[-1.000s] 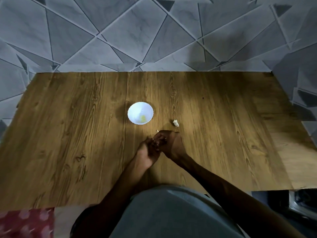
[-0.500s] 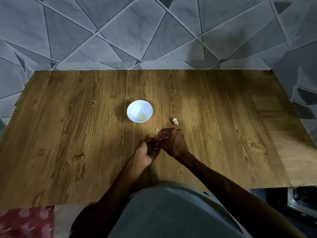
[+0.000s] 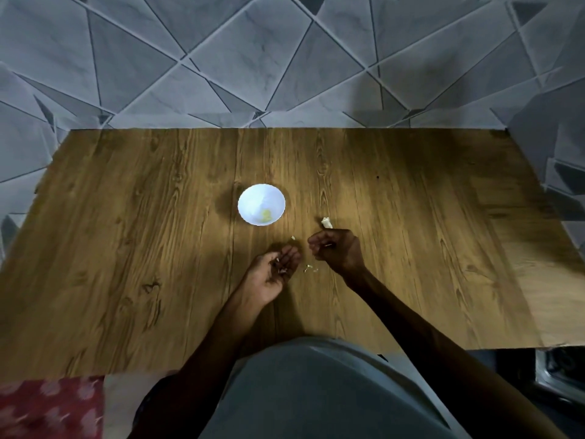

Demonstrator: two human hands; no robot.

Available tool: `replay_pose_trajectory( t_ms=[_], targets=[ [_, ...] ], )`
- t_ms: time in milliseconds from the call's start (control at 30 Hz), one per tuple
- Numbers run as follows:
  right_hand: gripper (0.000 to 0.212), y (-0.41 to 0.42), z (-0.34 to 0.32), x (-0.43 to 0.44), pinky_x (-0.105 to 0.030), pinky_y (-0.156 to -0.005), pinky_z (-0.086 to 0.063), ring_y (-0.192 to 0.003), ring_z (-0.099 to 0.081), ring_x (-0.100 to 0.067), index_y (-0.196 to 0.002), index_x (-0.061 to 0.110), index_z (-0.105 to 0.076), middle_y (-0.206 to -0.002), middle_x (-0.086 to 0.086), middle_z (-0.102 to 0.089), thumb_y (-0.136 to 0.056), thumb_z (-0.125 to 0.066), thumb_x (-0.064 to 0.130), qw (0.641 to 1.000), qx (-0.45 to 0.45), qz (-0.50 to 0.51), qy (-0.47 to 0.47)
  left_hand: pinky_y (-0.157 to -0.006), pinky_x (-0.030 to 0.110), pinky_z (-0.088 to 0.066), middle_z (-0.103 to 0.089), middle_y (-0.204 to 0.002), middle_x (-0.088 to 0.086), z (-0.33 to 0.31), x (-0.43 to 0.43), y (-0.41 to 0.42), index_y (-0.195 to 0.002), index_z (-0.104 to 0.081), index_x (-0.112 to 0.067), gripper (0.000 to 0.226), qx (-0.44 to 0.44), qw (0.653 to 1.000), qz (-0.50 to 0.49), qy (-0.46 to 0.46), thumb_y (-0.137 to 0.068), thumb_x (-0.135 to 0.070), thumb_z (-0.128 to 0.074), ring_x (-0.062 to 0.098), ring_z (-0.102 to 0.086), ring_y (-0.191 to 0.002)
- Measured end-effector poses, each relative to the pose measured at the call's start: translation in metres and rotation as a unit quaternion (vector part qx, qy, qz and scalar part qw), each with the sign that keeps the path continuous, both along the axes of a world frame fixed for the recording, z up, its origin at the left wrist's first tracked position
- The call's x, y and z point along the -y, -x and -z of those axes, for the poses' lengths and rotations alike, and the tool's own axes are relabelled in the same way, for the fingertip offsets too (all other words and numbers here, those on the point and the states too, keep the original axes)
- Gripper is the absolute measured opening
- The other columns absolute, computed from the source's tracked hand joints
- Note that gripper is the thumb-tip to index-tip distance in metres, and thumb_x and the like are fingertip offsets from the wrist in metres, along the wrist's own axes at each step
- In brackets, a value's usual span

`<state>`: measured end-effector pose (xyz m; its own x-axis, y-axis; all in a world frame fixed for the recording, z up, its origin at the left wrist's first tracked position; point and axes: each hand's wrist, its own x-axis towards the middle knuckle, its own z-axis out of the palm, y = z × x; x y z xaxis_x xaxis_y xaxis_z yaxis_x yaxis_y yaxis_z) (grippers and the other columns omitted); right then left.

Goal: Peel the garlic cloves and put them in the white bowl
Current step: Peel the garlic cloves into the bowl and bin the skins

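Presently the left hand (image 3: 273, 275) lies palm-up, fingers relaxed, cradling garlic bits (image 3: 281, 268). The right hand (image 3: 337, 250) is curled, its contents unclear. The white bowl (image 3: 251, 199) sits at eleven o'clock of both.

Open tabletop (image 3: 126, 248) left of white bowl (image 3: 250, 198), garlic piece (image 3: 326, 222) just beyond right hand (image 3: 335, 248), peel scraps (image 3: 311, 268) beside left hand (image 3: 272, 277)

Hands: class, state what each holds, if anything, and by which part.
Left hand, palm up, carries small garlic scraps loose in its palm. Right hand has curled fingers; what they hold, if anything, cannot be told.
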<state>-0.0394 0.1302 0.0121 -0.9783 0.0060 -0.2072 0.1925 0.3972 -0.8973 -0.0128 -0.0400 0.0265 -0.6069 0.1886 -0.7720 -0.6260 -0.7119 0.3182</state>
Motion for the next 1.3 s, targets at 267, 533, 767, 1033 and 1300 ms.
replay_pose_trajectory(
  t_ms=[267,533,767,1033,1300],
  targets=[
    [0.022,-0.011,0.035,-0.011,-0.032,-0.086,-0.056,-0.098,-0.066,-0.018,-0.106,0.007,-0.071,-0.108,-0.009,-0.07,-0.089,-0.061,-0.001,0.939,-0.131,-0.211,-0.237,-0.075,0.033,-0.057,-0.071,-0.093,0.016,0.02,0.027,0.004,-0.1,-0.062,0.001,0.025,0.031,0.998,-0.058,-0.007,-0.1,-0.006,-0.038,0.025,-0.067,-0.091],
    [0.036,-0.024,0.05,-0.027,-0.037,-0.087,-0.056,-0.106,-0.062,-0.026,-0.112,0.003,-0.068,-0.117,-0.012,-0.066,-0.094,-0.04,0.016,0.844,-0.238,-0.362,-0.315,-0.073,0.034,-0.059,-0.067,-0.103,0.017,0.021,0.027,-0.006,-0.102,-0.061,0.003,0.025,0.012,0.997,-0.073,-0.025,-0.1,-0.006,-0.037,0.026,-0.065,-0.096],
    [0.035,-0.015,0.051,-0.027,-0.034,-0.089,-0.054,-0.111,-0.06,-0.028,-0.123,0.007,-0.063,-0.124,-0.011,-0.061,-0.088,-0.061,0.005,0.92,-0.128,-0.155,-0.336,-0.076,0.032,-0.059,-0.067,-0.106,0.017,0.024,0.028,-0.016,-0.104,-0.062,0.003,0.025,-0.003,0.996,-0.076,-0.045,-0.098,-0.006,-0.039,0.026,-0.071,-0.088],
    [0.025,-0.06,0.065,0.002,-0.02,-0.062,-0.034,-0.095,-0.056,-0.024,-0.115,0.005,-0.064,-0.119,-0.011,-0.06,-0.098,-0.048,0.013,0.887,-0.153,-0.181,-0.396,-0.086,0.035,-0.055,-0.067,-0.104,0.018,0.016,0.021,-0.015,-0.105,-0.062,0.003,0.023,-0.004,0.997,-0.062,-0.04,-0.098,-0.005,-0.041,0.026,-0.065,-0.099],
    [0.019,-0.047,0.058,0.014,-0.032,-0.051,-0.047,-0.061,-0.061,-0.028,-0.096,0.003,-0.068,-0.076,-0.012,-0.065,-0.089,-0.05,0.006,0.887,-0.193,-0.157,-0.39,-0.079,0.031,-0.056,-0.066,-0.101,0.017,0.019,0.008,-0.012,-0.1,-0.061,0.002,0.022,0.025,0.999,-0.044,-0.005,-0.099,-0.004,-0.04,0.024,-0.064,-0.092]
  ],
)
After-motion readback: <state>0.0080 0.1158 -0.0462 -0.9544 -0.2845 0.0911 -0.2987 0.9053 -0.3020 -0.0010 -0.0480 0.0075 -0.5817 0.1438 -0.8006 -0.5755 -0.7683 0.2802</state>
